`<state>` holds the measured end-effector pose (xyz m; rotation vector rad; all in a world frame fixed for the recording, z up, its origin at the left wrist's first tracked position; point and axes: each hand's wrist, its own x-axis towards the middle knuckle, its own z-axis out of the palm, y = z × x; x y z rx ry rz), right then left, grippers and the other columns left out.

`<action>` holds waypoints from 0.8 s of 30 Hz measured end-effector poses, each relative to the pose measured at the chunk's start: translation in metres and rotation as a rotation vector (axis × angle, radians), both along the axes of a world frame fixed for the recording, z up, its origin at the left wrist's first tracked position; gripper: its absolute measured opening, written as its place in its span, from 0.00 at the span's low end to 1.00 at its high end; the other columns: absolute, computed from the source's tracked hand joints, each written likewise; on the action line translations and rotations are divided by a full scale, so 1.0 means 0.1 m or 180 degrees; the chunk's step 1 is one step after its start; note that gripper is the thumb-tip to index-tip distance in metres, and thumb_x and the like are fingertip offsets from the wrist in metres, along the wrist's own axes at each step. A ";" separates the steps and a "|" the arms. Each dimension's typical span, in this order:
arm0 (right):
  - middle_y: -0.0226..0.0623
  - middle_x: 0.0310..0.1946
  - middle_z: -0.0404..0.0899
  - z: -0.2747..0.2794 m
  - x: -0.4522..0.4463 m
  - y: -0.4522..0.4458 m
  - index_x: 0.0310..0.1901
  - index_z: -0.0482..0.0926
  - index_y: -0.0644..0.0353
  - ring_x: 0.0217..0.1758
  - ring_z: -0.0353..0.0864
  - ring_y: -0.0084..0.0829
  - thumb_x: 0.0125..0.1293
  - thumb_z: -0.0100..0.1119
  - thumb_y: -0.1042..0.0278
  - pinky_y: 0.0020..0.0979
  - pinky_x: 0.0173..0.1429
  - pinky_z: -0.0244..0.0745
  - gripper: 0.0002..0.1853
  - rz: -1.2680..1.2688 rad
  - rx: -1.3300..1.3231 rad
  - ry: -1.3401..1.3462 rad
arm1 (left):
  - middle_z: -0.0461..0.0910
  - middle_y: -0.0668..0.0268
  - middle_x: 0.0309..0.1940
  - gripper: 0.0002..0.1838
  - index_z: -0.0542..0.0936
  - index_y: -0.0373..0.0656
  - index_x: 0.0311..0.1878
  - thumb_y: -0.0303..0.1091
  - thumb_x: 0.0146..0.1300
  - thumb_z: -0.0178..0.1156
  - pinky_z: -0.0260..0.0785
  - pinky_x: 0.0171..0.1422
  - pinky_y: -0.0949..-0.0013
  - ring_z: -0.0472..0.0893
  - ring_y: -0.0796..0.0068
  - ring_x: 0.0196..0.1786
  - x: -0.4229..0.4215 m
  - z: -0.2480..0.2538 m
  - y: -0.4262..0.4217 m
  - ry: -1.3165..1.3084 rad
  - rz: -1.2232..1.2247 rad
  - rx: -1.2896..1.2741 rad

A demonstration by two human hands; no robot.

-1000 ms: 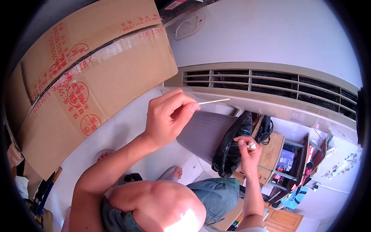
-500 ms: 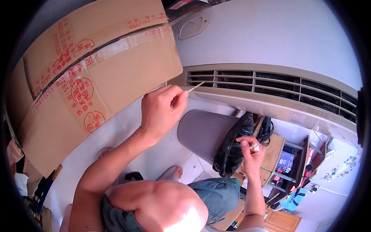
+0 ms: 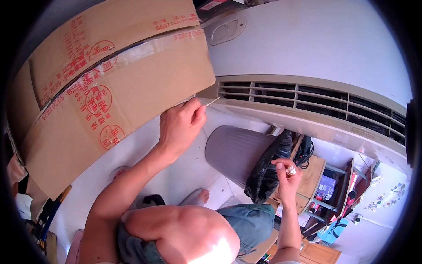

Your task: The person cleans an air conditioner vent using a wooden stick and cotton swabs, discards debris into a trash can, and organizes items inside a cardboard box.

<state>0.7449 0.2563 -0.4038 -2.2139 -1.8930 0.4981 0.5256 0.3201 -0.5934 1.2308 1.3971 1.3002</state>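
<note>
Poking out from pinched fingertips, a thin pale stick (image 3: pixel 212 101) points at the near end of the slatted vent (image 3: pixel 296 94), its tip right by the lower corner of the frame; whether it touches, I can't tell from this angle! The left hand (image 3: pixel 179 125) has it clamped between thumb and finger, wrist lifted, only a short length showing; a light pinch and a steady wrist look right for something this slender, since hard sideways pressure against a slat could snap it; lining it up with the gap would serve better than pushing across. Well apart from it, the right hand (image 3: pixel 288 178) curls around a small white-tipped bunch (image 3: pixel 290 170), and a loose but closed curl should keep those ends together and clean; just beside it, the black bag (image 3: pixel 266 171) lines the mouth of a grey bin (image 3: pixel 235 149); further out, a big taped cardboard box (image 3: pixel 154 88) with red print crowds the left side, so the left elbow wants care; below, a bare knee (image 3: pixel 180 226) sits between the arms.
</note>
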 end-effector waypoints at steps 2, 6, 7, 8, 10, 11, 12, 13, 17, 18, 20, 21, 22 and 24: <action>0.24 0.13 0.68 -0.01 0.00 0.00 0.34 0.82 0.61 0.17 0.59 0.12 0.64 0.57 0.71 0.21 0.21 0.51 0.06 0.0039 -0.0020 -0.0021 | 0.68 0.63 0.13 0.11 0.70 0.38 0.22 0.28 0.57 0.59 0.59 0.25 0.63 0.68 0.66 0.16 -0.01 0.01 0.03 0.0092 -0.0030 0.0203; 0.23 0.13 0.68 0.00 -0.03 0.01 0.34 0.82 0.62 0.17 0.59 0.12 0.64 0.57 0.71 0.21 0.21 0.50 0.06 0.0031 -0.0039 -0.0034 | 0.69 0.61 0.13 0.11 0.70 0.38 0.22 0.30 0.58 0.58 0.59 0.25 0.59 0.69 0.62 0.16 0.04 0.02 0.17 0.0494 0.0000 0.0551; 0.23 0.13 0.68 0.00 -0.02 0.01 0.34 0.82 0.62 0.17 0.59 0.12 0.64 0.57 0.71 0.21 0.21 0.50 0.06 0.0029 -0.0033 -0.0025 | 0.69 0.61 0.13 0.11 0.70 0.38 0.22 0.30 0.58 0.58 0.60 0.25 0.58 0.70 0.61 0.17 0.06 0.02 0.21 0.0616 -0.0085 0.0501; 0.23 0.14 0.68 0.00 -0.02 0.01 0.34 0.82 0.62 0.17 0.58 0.12 0.64 0.57 0.71 0.21 0.21 0.50 0.06 0.0027 -0.0027 -0.0016 | 0.70 0.61 0.13 0.12 0.70 0.38 0.22 0.30 0.58 0.58 0.60 0.26 0.57 0.70 0.59 0.17 0.09 0.01 0.24 0.0738 -0.0169 0.0450; 0.23 0.14 0.68 -0.01 -0.01 0.01 0.34 0.82 0.62 0.17 0.58 0.12 0.64 0.57 0.71 0.21 0.21 0.49 0.06 0.0047 -0.0013 -0.0010 | 0.70 0.60 0.14 0.12 0.70 0.38 0.22 0.31 0.58 0.58 0.61 0.26 0.57 0.71 0.58 0.18 0.16 -0.01 0.30 0.0800 -0.0115 0.0531; 0.23 0.14 0.68 -0.01 -0.01 0.01 0.34 0.82 0.62 0.17 0.58 0.12 0.64 0.57 0.70 0.21 0.21 0.49 0.06 0.0067 -0.0007 -0.0013 | 0.70 0.60 0.14 0.12 0.70 0.38 0.22 0.31 0.59 0.58 0.61 0.26 0.58 0.71 0.58 0.18 0.21 -0.03 0.33 0.0739 0.0022 0.0661; 0.22 0.14 0.68 -0.02 0.00 0.00 0.34 0.82 0.62 0.17 0.58 0.12 0.64 0.57 0.70 0.21 0.21 0.49 0.06 0.0086 0.0002 -0.0015 | 0.70 0.60 0.14 0.13 0.70 0.37 0.22 0.31 0.59 0.58 0.62 0.26 0.59 0.70 0.58 0.17 0.22 -0.02 0.35 0.0678 0.0157 0.0793; 0.23 0.14 0.68 -0.01 0.00 0.00 0.34 0.82 0.62 0.17 0.58 0.12 0.64 0.57 0.70 0.21 0.21 0.49 0.07 0.0063 -0.0012 -0.0020 | 0.70 0.60 0.14 0.12 0.70 0.37 0.23 0.30 0.59 0.58 0.61 0.25 0.60 0.70 0.60 0.17 0.21 0.00 0.30 0.0398 0.0078 0.0625; 0.23 0.14 0.68 0.00 0.04 -0.02 0.34 0.82 0.62 0.17 0.58 0.12 0.65 0.57 0.70 0.21 0.21 0.49 0.07 -0.0018 -0.0038 -0.0028 | 0.69 0.61 0.13 0.10 0.70 0.37 0.24 0.28 0.60 0.58 0.59 0.22 0.66 0.67 0.68 0.15 0.13 0.03 0.00 -0.0156 -0.0011 0.0251; 0.23 0.14 0.68 -0.01 0.05 -0.03 0.34 0.82 0.62 0.17 0.58 0.12 0.65 0.57 0.70 0.21 0.21 0.48 0.07 -0.0028 -0.0043 -0.0029 | 0.69 0.61 0.13 0.10 0.70 0.37 0.24 0.28 0.60 0.58 0.58 0.21 0.67 0.66 0.70 0.14 0.11 -0.01 -0.04 -0.0154 0.0030 0.0229; 0.22 0.14 0.68 -0.06 0.04 -0.02 0.34 0.82 0.62 0.17 0.57 0.12 0.65 0.57 0.70 0.21 0.21 0.48 0.07 0.0033 -0.0005 0.0010 | 0.68 0.62 0.13 0.10 0.70 0.37 0.23 0.26 0.58 0.59 0.57 0.20 0.69 0.65 0.73 0.14 0.10 -0.04 -0.03 -0.0159 0.0110 0.0211; 0.22 0.14 0.68 -0.07 0.04 -0.02 0.34 0.82 0.62 0.17 0.57 0.12 0.65 0.57 0.70 0.21 0.21 0.48 0.07 0.0067 0.0013 0.0028 | 0.68 0.62 0.13 0.10 0.70 0.37 0.23 0.27 0.59 0.59 0.58 0.21 0.68 0.66 0.72 0.14 0.10 -0.05 0.00 -0.0106 0.0111 0.0184; 0.22 0.14 0.68 -0.07 0.04 -0.01 0.34 0.82 0.62 0.17 0.57 0.12 0.65 0.57 0.70 0.21 0.21 0.48 0.07 0.0048 -0.0009 0.0027 | 0.68 0.62 0.13 0.10 0.70 0.37 0.23 0.27 0.59 0.58 0.58 0.22 0.67 0.66 0.70 0.15 0.10 -0.07 0.03 -0.0054 0.0113 0.0160; 0.22 0.14 0.68 -0.07 0.03 0.01 0.34 0.82 0.62 0.17 0.57 0.12 0.65 0.57 0.70 0.21 0.21 0.48 0.07 0.0004 -0.0041 0.0023 | 0.71 0.61 0.15 0.10 0.71 0.37 0.24 0.28 0.59 0.58 0.62 0.25 0.64 0.71 0.66 0.19 0.06 -0.06 0.11 0.0435 0.0062 0.0255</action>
